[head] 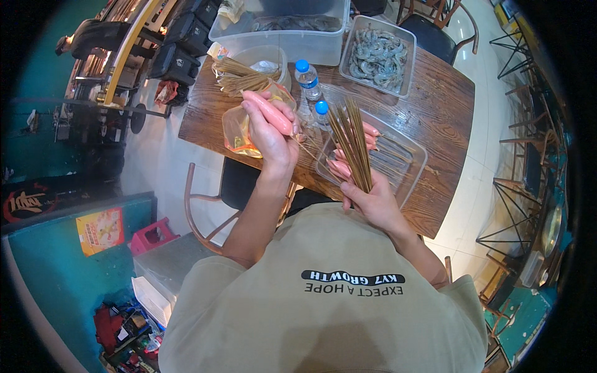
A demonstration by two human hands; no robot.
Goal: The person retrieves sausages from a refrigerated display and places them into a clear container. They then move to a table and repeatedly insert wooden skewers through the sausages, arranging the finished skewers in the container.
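Observation:
A pink sausage (268, 113) lies in my left hand (274, 135), its lower end towards me with a thin wooden skewer (310, 151) running from it down to the right. My right hand (373, 200) grips a fanned bundle of wooden skewers (353, 149) pointing away from me. Behind that bundle is a clear plastic tray (422, 161) with several skewered pink sausages (339, 169) in it; the bundle hides part of them. Beneath and beside my left hand is an open orange and clear plastic bag (238, 133). More skewers (238, 77) rest at a round plastic tub (282, 58).
On the wooden table (438, 112) stand two water bottles with blue caps (308, 84), (321, 112), a tray of raw shrimp (378, 58) and a large plastic bin (298, 44). A chair (233, 182) is left of me. A person (100, 39) bends over at the upper left.

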